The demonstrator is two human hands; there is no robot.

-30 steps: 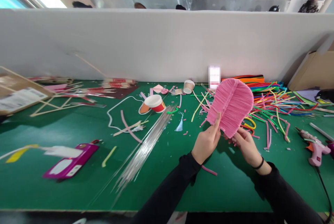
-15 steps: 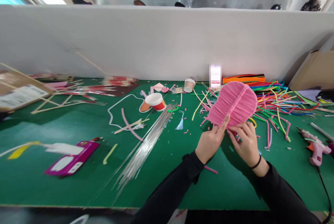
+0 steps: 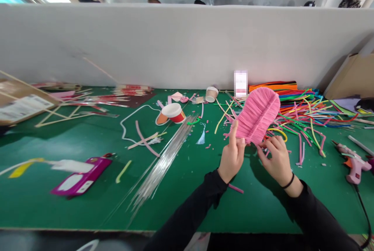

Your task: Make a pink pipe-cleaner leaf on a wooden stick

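A pink leaf-shaped piece made of rows of pipe cleaners is held up over the green table, tilted to the right. My left hand pinches its lower left edge between thumb and fingers. My right hand, with a black band at the wrist, grips the piece's lower end from the right, fingers curled around it.
Loose coloured pipe cleaners lie in a heap at the right. A pink glue gun lies at the far right. A bundle of thin metal wires, a red paper cup, a brown cup and a magenta case lie to the left. A white partition stands behind.
The pink piece has been turned in my hands and now looks narrower, leaning to the right. My left hand has shifted its grip on the lower left edge.
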